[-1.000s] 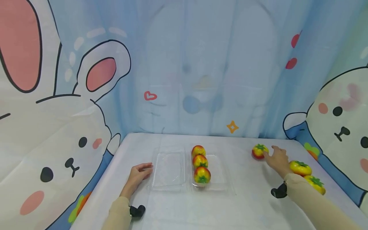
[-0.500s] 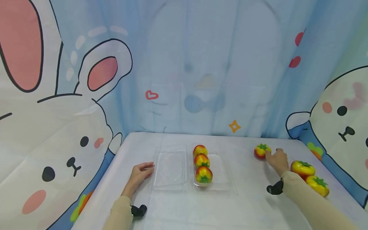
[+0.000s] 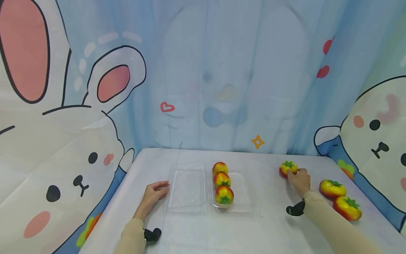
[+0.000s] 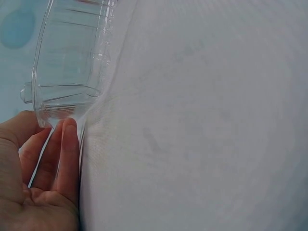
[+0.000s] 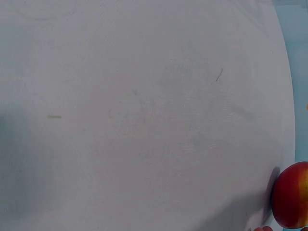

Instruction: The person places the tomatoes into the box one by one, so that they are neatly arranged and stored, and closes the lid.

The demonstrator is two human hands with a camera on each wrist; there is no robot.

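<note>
In the head view, my right hand (image 3: 299,181) grips a red-and-yellow toy persimmon (image 3: 289,165) with a green calyx, at the back right of the table. The right wrist view shows part of that persimmon (image 5: 291,195) at the lower right edge, with only bits of fingertips. A clear plastic clamshell box (image 3: 241,192) lies unfolded mid-table. Three persimmons (image 3: 224,194) stand in a row in its right half. My left hand (image 3: 152,195) rests at the edge of the left half (image 3: 187,188). The left wrist view shows the fingers (image 4: 70,149) fairly straight against the box's clear rim.
Two more persimmons, one behind (image 3: 332,189) and one in front (image 3: 347,208), sit at the table's right side, beyond my right forearm. A white cloth covers the table (image 3: 253,233). A blue curtain with cartoon figures (image 3: 190,70) hangs along the back and sides.
My right hand has moved a little left and its thumb and fingers have closed around the back-right persimmon. The left hand and the box have stayed in place.
</note>
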